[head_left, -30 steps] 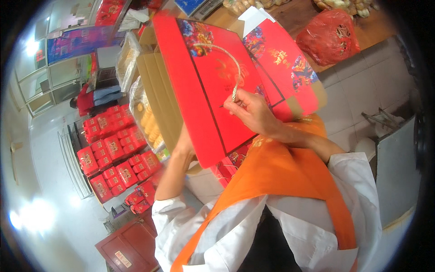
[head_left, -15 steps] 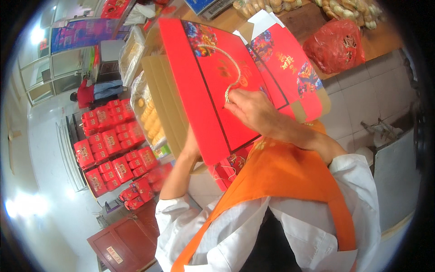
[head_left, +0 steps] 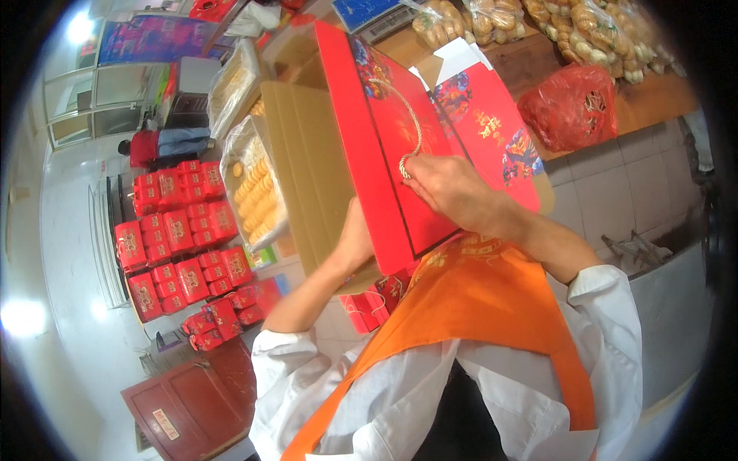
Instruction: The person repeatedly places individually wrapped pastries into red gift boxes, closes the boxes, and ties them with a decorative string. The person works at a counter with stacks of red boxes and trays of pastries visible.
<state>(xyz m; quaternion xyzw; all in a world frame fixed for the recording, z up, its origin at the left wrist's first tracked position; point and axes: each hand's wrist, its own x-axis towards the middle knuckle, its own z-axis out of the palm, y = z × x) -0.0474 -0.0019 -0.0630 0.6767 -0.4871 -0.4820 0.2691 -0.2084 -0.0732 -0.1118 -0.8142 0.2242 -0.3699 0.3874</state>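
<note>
A red cardboard gift box panel (head_left: 355,142) with floral print stands tilted before me. A gold twisted rope handle (head_left: 416,115) loops across its printed face. The fingers of my right hand (head_left: 453,188) are pinched on the lower end of that rope, close against the panel. My left hand (head_left: 355,240) reaches behind the same panel, which hides its fingers. Beside it, to the right, another red printed gift box (head_left: 488,115) with white flaps lies on the wooden table.
Left of the panel stands an open brown cardboard box (head_left: 296,154), then a plastic-lined tray of round cookies (head_left: 257,200). Stacked red gift boxes (head_left: 177,230) fill the left. A red plastic bag (head_left: 569,107) and bagged baked goods (head_left: 600,34) rest on the table (head_left: 653,96). Far left is another person (head_left: 146,147).
The red panel has turned more edge-on and shifted right in view. My right hand keeps its pinch on the rope end; more of my left hand shows beside the panel.
</note>
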